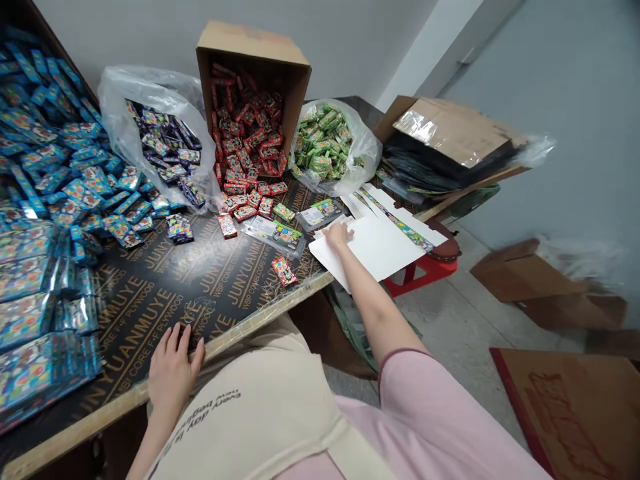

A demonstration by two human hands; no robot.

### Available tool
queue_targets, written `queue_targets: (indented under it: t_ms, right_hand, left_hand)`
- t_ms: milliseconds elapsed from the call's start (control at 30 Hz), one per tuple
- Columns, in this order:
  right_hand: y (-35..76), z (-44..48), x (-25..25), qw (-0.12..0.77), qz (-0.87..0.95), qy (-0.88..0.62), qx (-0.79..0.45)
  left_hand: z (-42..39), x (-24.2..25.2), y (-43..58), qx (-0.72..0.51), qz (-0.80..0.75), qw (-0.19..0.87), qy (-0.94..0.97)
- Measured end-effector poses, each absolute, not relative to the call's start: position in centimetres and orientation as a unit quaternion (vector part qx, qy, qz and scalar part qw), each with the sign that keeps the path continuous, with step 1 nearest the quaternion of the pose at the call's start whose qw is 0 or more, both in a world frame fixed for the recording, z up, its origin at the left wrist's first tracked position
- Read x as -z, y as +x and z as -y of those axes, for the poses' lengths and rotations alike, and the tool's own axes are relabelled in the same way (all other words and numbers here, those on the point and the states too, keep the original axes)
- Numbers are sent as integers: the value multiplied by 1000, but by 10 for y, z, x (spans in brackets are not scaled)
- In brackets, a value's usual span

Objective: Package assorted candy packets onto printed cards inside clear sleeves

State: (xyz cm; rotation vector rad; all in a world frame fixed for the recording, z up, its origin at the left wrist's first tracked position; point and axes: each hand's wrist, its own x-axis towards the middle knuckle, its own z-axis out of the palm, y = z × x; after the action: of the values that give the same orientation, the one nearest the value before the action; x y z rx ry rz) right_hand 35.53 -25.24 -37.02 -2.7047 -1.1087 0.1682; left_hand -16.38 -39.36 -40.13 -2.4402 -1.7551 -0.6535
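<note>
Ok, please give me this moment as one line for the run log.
left hand: on edge of black plywood tabletop | right hand: on white card sheets | nearby: red packets spilling from tipped cardboard box

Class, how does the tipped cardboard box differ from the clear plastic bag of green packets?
The cardboard box is rigid and brown; the plastic bag is soft and clear. The box spills red packets across the table; the bag holds green packets. Both sit at the table's back.
</note>
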Motion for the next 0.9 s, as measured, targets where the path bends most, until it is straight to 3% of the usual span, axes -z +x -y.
queue_targets:
  t_ms: [167,367,533,633,733,900]
  right_hand:
    - [316,261,333,197,389,-900,-14]
    - [199,249,299,338,534,-775,-5]
    - [48,284,301,339,758,-546,-116]
    - [17,307,300,319,825,-439,-157]
    - [32,305,302,380,761,-486,-199]
    - [65,282,316,427,636,-442,-467]
  left_hand:
    - [392,409,-171,255,592,-64,-762]
    - [364,357,-167,402,594,-377,-586]
    - [330,305,-126,526,406,-664,-344]
    - [316,300,-127,553,402,-691,-234]
    - [313,303,-147,552,442,-675,-209]
    - [313,303,-170,457,476,-695,-286]
